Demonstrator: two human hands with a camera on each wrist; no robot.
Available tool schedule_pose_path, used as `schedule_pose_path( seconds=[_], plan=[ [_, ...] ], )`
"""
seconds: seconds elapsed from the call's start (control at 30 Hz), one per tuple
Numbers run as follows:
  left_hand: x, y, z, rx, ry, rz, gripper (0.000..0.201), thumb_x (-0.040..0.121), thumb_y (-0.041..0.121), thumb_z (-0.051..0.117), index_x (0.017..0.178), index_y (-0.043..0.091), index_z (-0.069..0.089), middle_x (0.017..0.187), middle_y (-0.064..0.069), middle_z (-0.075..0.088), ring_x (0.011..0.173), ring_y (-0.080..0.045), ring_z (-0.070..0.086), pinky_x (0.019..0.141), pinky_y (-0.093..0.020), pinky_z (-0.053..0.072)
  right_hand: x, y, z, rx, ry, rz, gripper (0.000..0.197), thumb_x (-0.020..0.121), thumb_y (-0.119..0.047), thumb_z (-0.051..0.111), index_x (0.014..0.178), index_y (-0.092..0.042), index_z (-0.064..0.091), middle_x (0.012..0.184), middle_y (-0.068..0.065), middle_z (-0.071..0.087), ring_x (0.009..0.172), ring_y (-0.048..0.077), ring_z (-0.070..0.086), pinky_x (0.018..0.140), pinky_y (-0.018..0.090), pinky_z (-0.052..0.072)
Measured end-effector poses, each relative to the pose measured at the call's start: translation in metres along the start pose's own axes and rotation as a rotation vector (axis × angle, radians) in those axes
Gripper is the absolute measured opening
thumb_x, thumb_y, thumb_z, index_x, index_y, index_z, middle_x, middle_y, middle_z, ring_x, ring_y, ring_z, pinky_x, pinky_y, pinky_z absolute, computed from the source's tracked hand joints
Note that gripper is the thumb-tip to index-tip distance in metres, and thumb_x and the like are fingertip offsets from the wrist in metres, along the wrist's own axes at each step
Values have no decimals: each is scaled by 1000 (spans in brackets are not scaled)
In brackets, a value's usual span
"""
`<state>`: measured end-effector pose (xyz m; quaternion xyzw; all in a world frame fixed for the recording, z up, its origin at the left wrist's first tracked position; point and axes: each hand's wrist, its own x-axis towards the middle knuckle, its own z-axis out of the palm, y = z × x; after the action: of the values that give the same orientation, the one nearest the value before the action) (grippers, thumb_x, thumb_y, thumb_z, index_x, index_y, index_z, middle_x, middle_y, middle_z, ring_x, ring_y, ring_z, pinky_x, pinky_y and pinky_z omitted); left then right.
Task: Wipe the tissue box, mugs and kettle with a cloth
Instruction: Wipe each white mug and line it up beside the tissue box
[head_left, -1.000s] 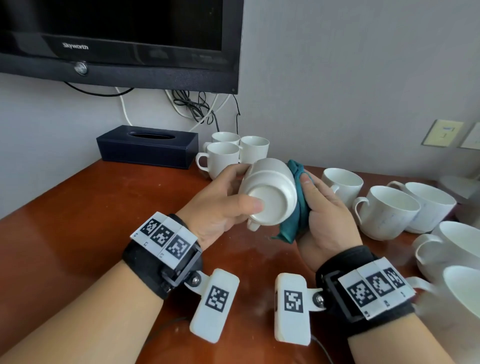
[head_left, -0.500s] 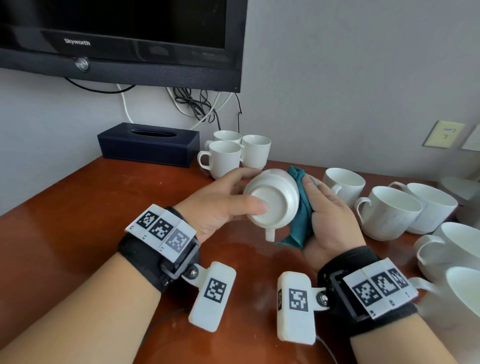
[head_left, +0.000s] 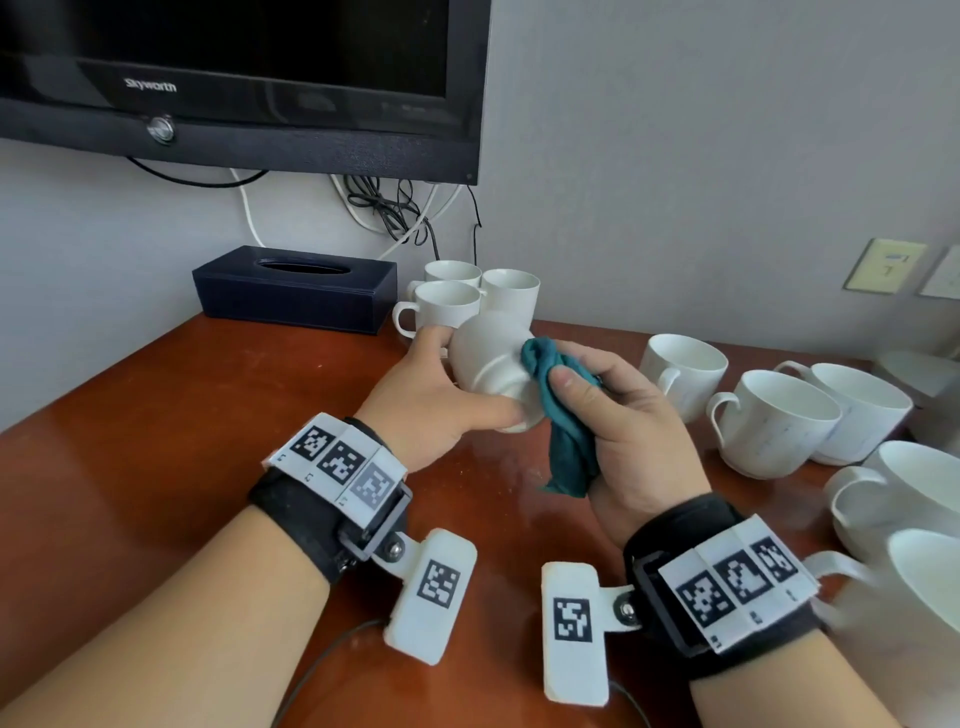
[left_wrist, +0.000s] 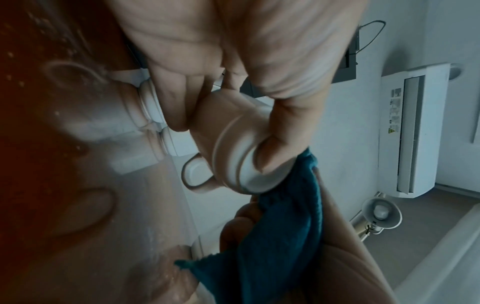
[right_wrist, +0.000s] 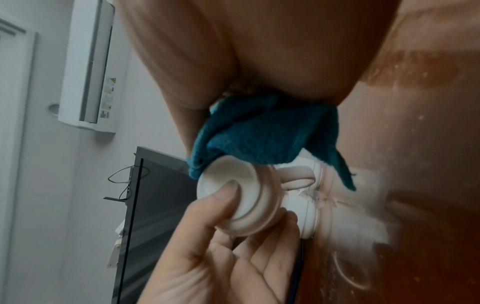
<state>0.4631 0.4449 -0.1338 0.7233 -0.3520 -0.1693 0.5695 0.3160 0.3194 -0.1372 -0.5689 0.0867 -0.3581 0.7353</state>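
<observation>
My left hand (head_left: 441, 400) grips a white mug (head_left: 491, 364) on its side above the wooden table, thumb on its base (left_wrist: 262, 164) and fingers round the body. My right hand (head_left: 618, 415) holds a bunched teal cloth (head_left: 566, 415) against the mug's base and lower side (right_wrist: 228, 185). The cloth (left_wrist: 285, 226) hangs down below the mug. Its handle (left_wrist: 197, 174) points toward the table. The dark blue tissue box (head_left: 296, 288) sits at the back by the wall. No kettle is in view.
Three white mugs (head_left: 452, 301) stand beside the tissue box. Several more white mugs (head_left: 774, 421) crowd the right side of the wooden table (head_left: 156, 441). A black television (head_left: 234, 78) hangs on the wall with cables (head_left: 395, 213) dangling beneath it.
The mug has been turned so its base faces less toward me, and both hands have shifted away from me. The right hand with the cloth has moved onto the mug's base.
</observation>
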Motion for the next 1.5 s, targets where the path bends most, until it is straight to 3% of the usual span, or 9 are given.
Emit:
schedule_pose_path(
  seconds=[0.13,0.27,0.37,0.5,0.67,0.9,1.07,1.27,1.5],
  plan=[
    [-3,5,-3,-26,-114,35,89,54,40,95,130,43,50,121,9,72,109,-15,71,102,-49,55,2,-1,0,51,28,-1,29,92,-17,65,119,-7,71,118,19,74,100,27,71,84,39,60],
    [-12,12,3,-181,-287,60,96,58,17,92,142,29,47,129,1,70,113,-14,71,99,-38,56,6,-6,-6,101,143,16,21,100,-21,61,118,-15,71,117,13,76,101,30,71,91,52,57],
    [-15,12,5,-264,-321,66,100,52,22,91,143,28,49,128,2,70,117,-18,69,101,-39,56,7,-7,-9,90,195,15,18,104,-19,57,114,-15,72,113,12,77,98,27,73,90,47,59],
    [-13,11,3,-307,-314,67,101,50,21,88,144,26,49,125,2,69,114,-16,69,96,-34,56,8,-3,-9,22,190,40,20,105,-24,58,115,-15,73,115,14,76,99,27,71,94,51,56],
    [-15,14,5,-105,-346,124,96,60,41,91,143,44,43,132,7,65,119,-13,66,106,-43,53,8,-5,-9,-39,221,51,15,103,-26,61,106,-24,76,112,15,76,93,31,69,91,56,56],
    [-13,13,3,-28,-279,190,97,58,45,92,140,44,41,131,6,63,117,-18,66,104,-53,54,8,-4,-7,-62,212,-8,17,103,-23,62,113,-18,75,111,12,77,98,29,72,92,50,58],
    [-10,10,3,55,-134,241,104,55,54,89,141,48,30,139,5,54,121,-16,61,103,-52,54,6,-4,-7,-64,179,-5,16,102,-21,63,108,-15,77,107,14,77,95,25,71,90,44,55],
    [-6,8,-4,94,78,246,99,52,61,86,132,49,30,135,5,55,117,-18,62,97,-50,56,1,-4,1,-90,80,18,15,101,-21,64,102,-16,79,98,13,76,86,21,67,72,32,56],
    [-14,15,3,202,-187,276,107,54,59,85,142,50,25,142,14,49,125,-9,58,104,-48,54,7,-2,-4,-23,246,24,17,104,-23,61,108,-15,75,111,15,77,97,29,70,95,51,55]
  ],
)
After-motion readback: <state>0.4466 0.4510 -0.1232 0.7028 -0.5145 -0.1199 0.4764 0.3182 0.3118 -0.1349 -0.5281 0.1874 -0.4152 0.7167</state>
